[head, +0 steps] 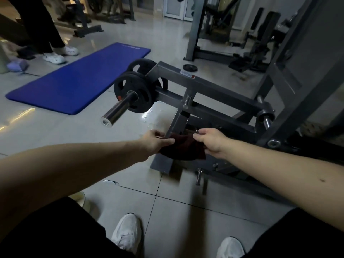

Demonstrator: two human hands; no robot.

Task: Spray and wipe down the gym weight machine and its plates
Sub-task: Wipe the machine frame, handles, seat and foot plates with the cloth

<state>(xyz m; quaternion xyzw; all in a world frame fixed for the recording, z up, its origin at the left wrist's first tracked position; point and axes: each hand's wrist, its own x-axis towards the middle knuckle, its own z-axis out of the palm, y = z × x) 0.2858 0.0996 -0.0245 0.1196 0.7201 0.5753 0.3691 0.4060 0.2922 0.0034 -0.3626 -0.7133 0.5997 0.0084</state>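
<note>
1. While a long blue foam exercise mat [78, 79] lies flat on the pale tiled floor [55, 131] at the far left, round black weight plates [133, 94] sit on a chrome bar [119, 111] just right of it.
2. The left hand [154, 141] clenches the left end of a dark red cloth [183, 148].
3. The cloth spans both hands at the foot of a slanted post of the grey steel weight machine [214, 84]; whether it wraps round the post is unclear.
4. The right hand [210, 141] pinches the cloth's right end.
</note>
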